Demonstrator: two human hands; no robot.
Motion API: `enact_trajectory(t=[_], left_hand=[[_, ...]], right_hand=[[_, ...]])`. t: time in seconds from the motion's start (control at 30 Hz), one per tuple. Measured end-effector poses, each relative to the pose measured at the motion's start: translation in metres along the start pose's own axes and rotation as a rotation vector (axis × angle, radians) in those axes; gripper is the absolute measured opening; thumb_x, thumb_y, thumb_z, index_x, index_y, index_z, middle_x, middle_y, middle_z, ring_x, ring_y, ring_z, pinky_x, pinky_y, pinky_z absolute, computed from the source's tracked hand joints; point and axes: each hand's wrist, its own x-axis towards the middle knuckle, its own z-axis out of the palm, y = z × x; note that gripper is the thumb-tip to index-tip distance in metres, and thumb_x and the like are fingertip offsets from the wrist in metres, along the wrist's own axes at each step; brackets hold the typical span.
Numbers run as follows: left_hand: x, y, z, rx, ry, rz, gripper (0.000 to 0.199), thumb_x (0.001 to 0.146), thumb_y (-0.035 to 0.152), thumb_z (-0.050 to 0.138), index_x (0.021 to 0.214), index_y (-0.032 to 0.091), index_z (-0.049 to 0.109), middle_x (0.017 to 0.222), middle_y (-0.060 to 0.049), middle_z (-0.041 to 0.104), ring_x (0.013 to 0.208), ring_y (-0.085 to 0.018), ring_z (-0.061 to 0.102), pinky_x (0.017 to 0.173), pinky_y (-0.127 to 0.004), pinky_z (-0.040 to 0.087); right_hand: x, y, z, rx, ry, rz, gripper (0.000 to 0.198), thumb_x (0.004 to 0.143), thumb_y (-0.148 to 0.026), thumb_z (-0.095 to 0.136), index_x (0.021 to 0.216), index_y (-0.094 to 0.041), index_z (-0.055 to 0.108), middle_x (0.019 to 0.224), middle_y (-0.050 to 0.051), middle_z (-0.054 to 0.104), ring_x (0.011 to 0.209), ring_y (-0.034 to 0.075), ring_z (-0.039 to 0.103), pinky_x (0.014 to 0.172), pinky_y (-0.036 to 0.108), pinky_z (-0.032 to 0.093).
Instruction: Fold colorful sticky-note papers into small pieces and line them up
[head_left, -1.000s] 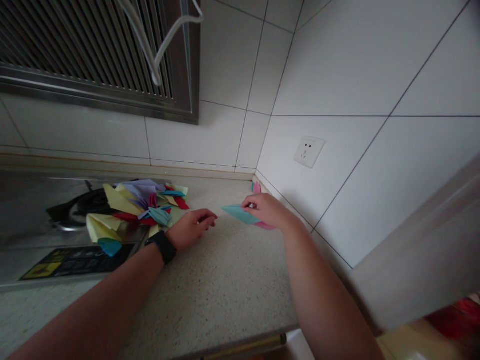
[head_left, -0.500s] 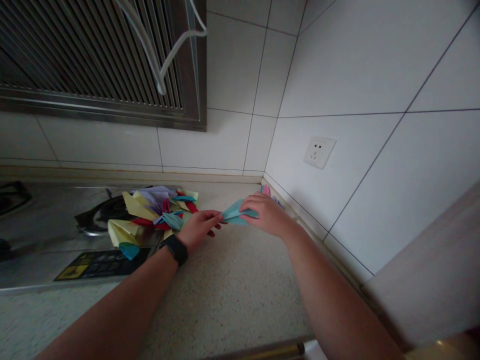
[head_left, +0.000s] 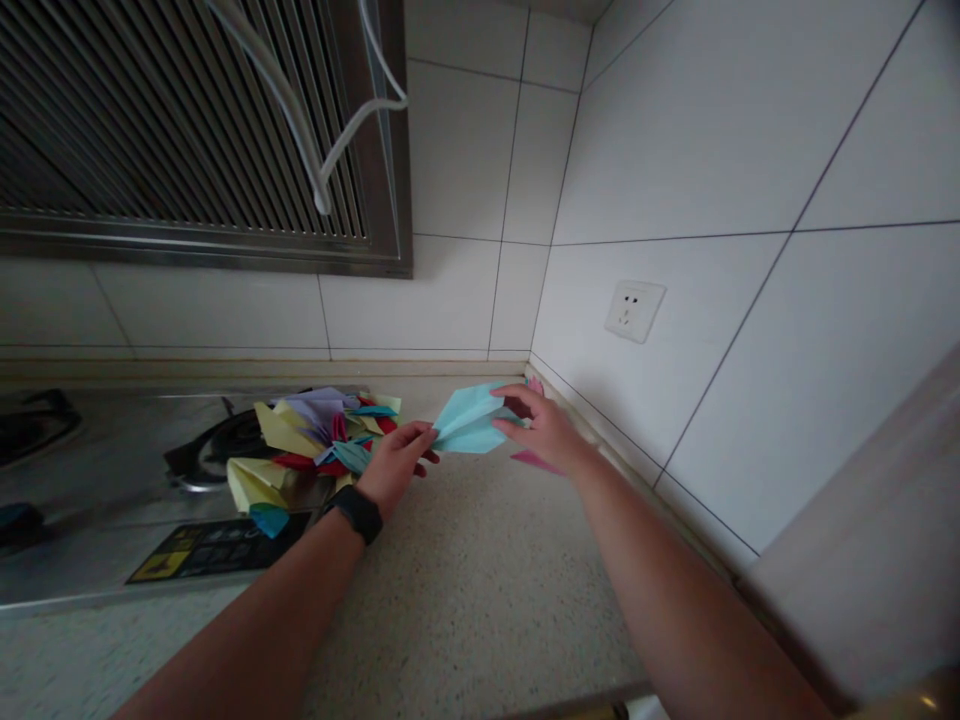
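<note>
A light blue folded paper plane (head_left: 472,420) is held above the counter, its wings spread wide. My left hand (head_left: 401,455), with a black watch on the wrist, pinches its narrow left end between thumb and fingers. At the opposite end, the fingertips and thumb of my right hand (head_left: 540,425) hold the paper's upper and lower folds, a gap showing between them. Pink paper (head_left: 536,461) peeks out below the right hand, partly hidden by it. More pink paper (head_left: 535,384) lies behind that hand, by the wall corner.
Left of my hands, a heap of coloured folded papers (head_left: 315,430) covers part of the gas stove (head_left: 90,500) and its burner. A range hood (head_left: 225,245) with a white cable (head_left: 300,120) hangs above. The tiled right wall carries a socket (head_left: 635,311); the speckled counter (head_left: 465,590) runs below.
The blue paper plane has opened from a narrow fold into broad wings. My right hand's fingers have spread further apart. Pink paper below that hand has come into view.
</note>
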Motion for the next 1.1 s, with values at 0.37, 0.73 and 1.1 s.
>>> enact_trajectory(t=[0.37, 0.73, 1.1], left_hand=[[-0.001, 0.002, 0.0, 0.0, 0.082, -0.006, 0.047, 0.081, 0.053, 0.056, 0.112, 0.017, 0.055, 0.096, -0.009, 0.061, 0.07, -0.015, 0.06, 0.046, -0.019, 0.041], [0.004, -0.014, -0.001, 0.215, 0.0, -0.026, 0.04, 0.08, 0.045, 0.055, 0.11, 0.019, 0.058, 0.096, -0.007, 0.058, 0.066, -0.012, 0.051, 0.042, -0.017, 0.037], [-0.002, -0.003, 0.003, 0.368, -0.039, -0.036, 0.039, 0.079, 0.045, 0.052, 0.103, 0.016, 0.063, 0.06, 0.004, 0.041, 0.047, -0.009, 0.037, 0.044, -0.02, 0.028]], right_hand=[[0.002, 0.001, -0.012, 0.018, 0.013, 0.037, 0.027, 0.081, -0.031, 0.062, 0.106, -0.022, 0.063, 0.091, 0.003, 0.065, 0.074, 0.013, 0.057, 0.069, 0.025, 0.046], [-0.014, 0.061, -0.065, -0.098, -0.121, 0.317, 0.031, 0.07, -0.03, 0.067, 0.098, -0.017, 0.065, 0.084, 0.003, 0.067, 0.077, 0.017, 0.062, 0.068, 0.026, 0.047], [-0.026, 0.059, -0.076, -0.713, -0.372, 0.625, 0.041, 0.066, -0.027, 0.069, 0.106, -0.02, 0.065, 0.099, 0.006, 0.068, 0.081, 0.018, 0.061, 0.061, 0.024, 0.038]])
